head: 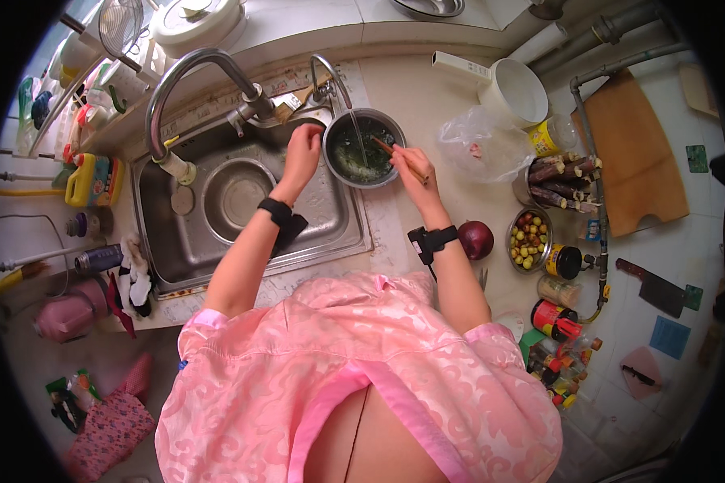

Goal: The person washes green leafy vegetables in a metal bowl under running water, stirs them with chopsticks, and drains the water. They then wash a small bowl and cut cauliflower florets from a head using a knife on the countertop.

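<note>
A round metal pot (333, 171) stands at the right rim of the sink, holding dark green leafy stuff in water. From the small curved faucet (332, 63) a thin stream runs into it. My right hand (417, 172), at the pot's right edge, is closed on brown wooden chopsticks (383, 145) whose tips reach into the pot. My left hand (306, 148) is at the pot's left side, over the sink, with its fingers curled; whether it touches the pot or holds anything cannot be seen.
A metal basin (241, 199) lies in the stainless steel sink (314, 235) under a large faucet (199, 54). To the right are a plastic bag (483, 148), a red onion (475, 239), a bowl of small fruits (528, 238), cut purple stalks (559, 178) and a white bucket (513, 93).
</note>
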`<action>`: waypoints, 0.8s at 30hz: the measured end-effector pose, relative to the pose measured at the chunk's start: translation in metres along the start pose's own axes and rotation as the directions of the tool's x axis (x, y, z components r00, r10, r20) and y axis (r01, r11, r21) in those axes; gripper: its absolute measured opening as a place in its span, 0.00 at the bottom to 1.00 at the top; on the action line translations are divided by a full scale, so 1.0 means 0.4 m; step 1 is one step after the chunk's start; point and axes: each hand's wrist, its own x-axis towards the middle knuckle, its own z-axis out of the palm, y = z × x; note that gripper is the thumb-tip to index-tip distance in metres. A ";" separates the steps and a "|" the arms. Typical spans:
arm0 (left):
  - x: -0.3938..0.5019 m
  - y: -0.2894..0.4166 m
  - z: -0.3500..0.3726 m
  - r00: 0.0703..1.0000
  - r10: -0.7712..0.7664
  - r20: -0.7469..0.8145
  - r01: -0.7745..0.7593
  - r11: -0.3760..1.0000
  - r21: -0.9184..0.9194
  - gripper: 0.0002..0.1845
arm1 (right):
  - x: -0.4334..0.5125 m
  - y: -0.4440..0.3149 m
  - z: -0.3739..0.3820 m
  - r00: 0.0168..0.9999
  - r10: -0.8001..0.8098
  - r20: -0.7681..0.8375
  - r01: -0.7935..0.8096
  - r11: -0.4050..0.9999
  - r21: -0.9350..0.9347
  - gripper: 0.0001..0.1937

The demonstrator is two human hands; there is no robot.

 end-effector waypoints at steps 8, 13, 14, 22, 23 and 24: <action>0.285 0.044 0.077 0.819 0.228 0.527 -0.573 0.380 0.726 0.09 | -0.039 -0.053 -0.038 0.993 0.086 -0.085 -0.086 0.996 0.011 0.09; 0.385 0.023 0.141 0.837 -0.120 0.533 -0.513 0.168 0.842 0.07 | -0.073 -0.076 -0.063 0.971 0.204 -0.129 -0.184 0.971 0.151 0.08; 0.400 0.015 0.144 0.853 -0.119 0.508 -0.472 0.239 0.849 0.06 | -0.081 -0.077 -0.068 0.966 0.217 -0.143 -0.189 0.964 0.190 0.08; 0.475 -0.027 0.159 0.580 0.005 0.814 -0.797 0.207 0.567 0.04 | -0.129 -0.041 -0.115 0.952 -0.019 -0.307 -0.045 0.978 -0.202 0.10; 0.483 -0.031 0.163 0.523 0.010 0.852 -0.839 0.182 0.513 0.05 | -0.133 -0.025 -0.117 0.959 -0.049 -0.279 -0.040 0.951 -0.306 0.09; 0.497 -0.036 0.165 0.467 0.024 0.884 -0.874 0.161 0.458 0.05 | -0.136 -0.004 -0.113 0.970 -0.064 -0.234 -0.019 0.943 -0.333 0.09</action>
